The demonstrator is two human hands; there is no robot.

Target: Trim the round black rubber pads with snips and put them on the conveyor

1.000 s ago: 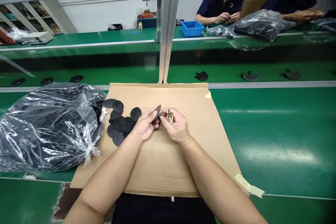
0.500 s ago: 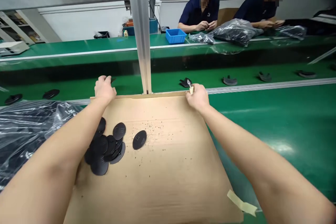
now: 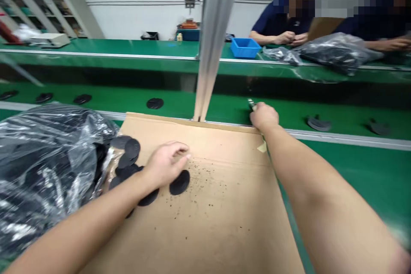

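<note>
My left hand [image 3: 168, 163] hovers over the cardboard sheet [image 3: 221, 205], fingers curved and thumb apart, with nothing visible in it. Just below its fingertips lies a black oval disc [image 3: 180, 183]. More black discs [image 3: 132, 149] are heaped beside and partly behind the left wrist. At the far edge of the cardboard, my right hand [image 3: 266, 116] is closed round a small metal-tipped hand tool [image 3: 251, 103], whose silver tip points away over the green belt. A dark piece beside those fingers is mostly hidden.
A clear plastic bag [image 3: 54, 171] of black pieces lies at the left. Black discs [image 3: 155, 103] and curved grey pieces [image 3: 318, 123] rest on the green belt [image 3: 180, 109]. A metal post [image 3: 213, 47] rises behind the cardboard. Co-workers sit opposite, near a blue bin [image 3: 245, 47].
My left hand has drawn back from the belt to above the disc on the cardboard; a black disc now lies on the belt there. My right hand reaches slightly farther over the belt. The view has shifted.
</note>
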